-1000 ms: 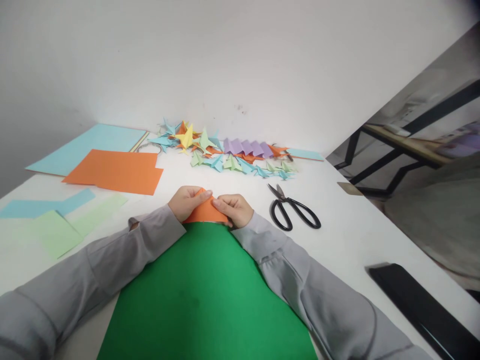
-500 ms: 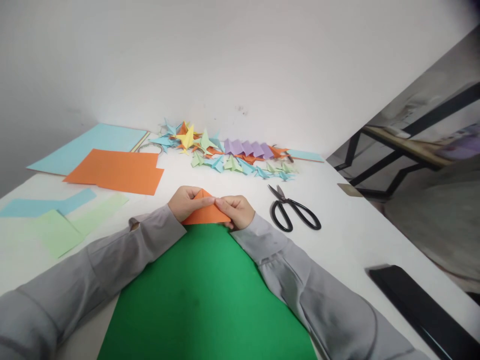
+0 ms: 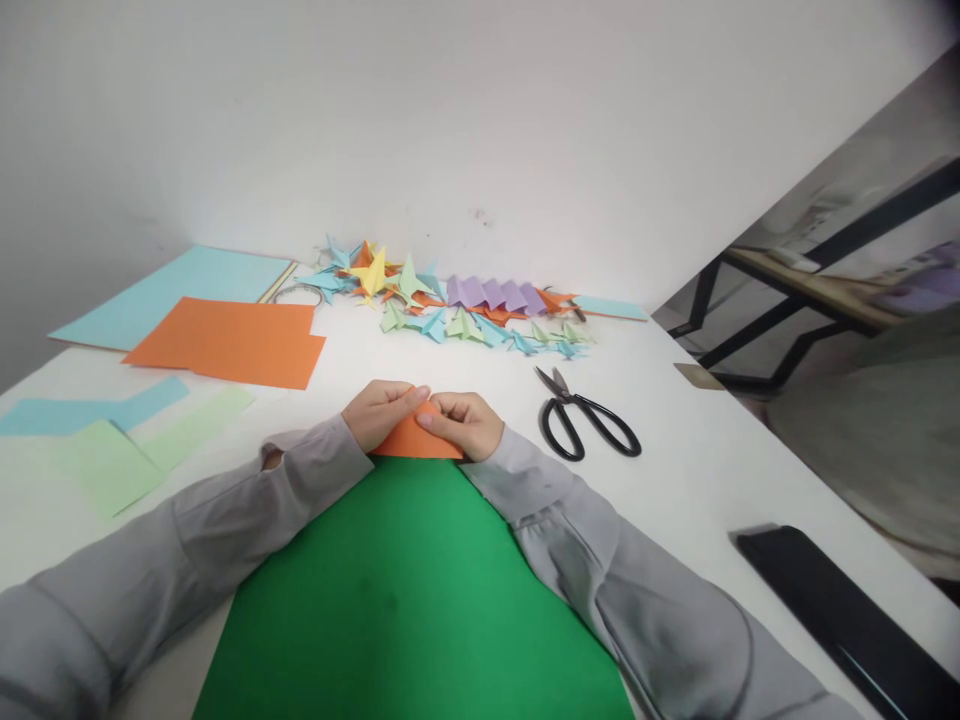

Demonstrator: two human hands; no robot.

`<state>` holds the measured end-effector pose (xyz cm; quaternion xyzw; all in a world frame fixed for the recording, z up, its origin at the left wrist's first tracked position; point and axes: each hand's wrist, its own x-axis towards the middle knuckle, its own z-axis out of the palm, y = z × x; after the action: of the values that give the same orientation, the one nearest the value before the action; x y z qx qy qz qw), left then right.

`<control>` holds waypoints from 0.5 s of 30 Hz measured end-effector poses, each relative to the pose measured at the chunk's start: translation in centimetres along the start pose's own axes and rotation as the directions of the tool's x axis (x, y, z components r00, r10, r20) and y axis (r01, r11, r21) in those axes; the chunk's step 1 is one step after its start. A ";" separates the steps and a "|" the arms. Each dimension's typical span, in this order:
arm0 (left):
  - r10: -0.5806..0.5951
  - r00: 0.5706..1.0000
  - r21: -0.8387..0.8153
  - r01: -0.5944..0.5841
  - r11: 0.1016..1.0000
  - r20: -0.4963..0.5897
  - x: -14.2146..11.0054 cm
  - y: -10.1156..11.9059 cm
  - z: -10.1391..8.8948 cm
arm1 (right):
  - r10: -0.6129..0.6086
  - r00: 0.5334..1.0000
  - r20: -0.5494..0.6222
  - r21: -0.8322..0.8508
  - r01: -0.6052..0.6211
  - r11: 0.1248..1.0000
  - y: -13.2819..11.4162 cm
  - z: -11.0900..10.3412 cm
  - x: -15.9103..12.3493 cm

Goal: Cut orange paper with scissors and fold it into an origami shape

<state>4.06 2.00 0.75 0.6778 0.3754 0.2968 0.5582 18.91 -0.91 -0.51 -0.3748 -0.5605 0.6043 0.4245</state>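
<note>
A folded piece of orange paper (image 3: 417, 440) is held between my two hands, just above the far edge of a green sheet (image 3: 412, 590). My left hand (image 3: 379, 412) is closed on its left side, thumb pressed near the top. On the right side my right hand (image 3: 476, 424) pinches it, thumb lying over the front face. The two hands nearly meet at the paper's upper point and hide much of it. Its straight lower edge shows, facing me. To the right of my right hand lie black-handled scissors (image 3: 577, 415), blades spread and pointing away.
Folded paper shapes in several colours (image 3: 465, 305) lie along the wall. Orange sheets (image 3: 225, 340), a large light blue sheet (image 3: 165, 290), blue strips (image 3: 82, 415) and light green pieces (image 3: 120, 475) are at left. A black flat object (image 3: 847, 610) rests at right.
Both hands have come slightly lower and nearer me with the orange paper. My right thumb has moved from the top edge onto its front, and the pointed top is now mostly covered by fingers.
</note>
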 end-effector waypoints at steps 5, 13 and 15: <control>0.016 1.000 0.050 -0.016 0.999 -0.005 0.0 -0.1 0.0 | 0.059 0.998 0.018 0.094 -0.060 0.994 0.2 -0.1 0.2; -0.093 0.996 -0.200 0.091 0.975 0.003 0.1 0.0 -0.3 | 0.116 0.992 -0.059 0.252 -0.097 0.963 0.6 -0.5 0.2; -0.088 0.996 -0.204 0.083 0.975 -0.017 0.1 0.0 -0.5 | 0.097 0.992 -0.076 0.245 -0.076 0.967 0.5 -0.4 0.2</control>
<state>3.73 2.33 0.80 0.5967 0.3790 0.3179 0.6319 19.17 -0.60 -1.08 -0.3706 -0.4467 0.6691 0.4642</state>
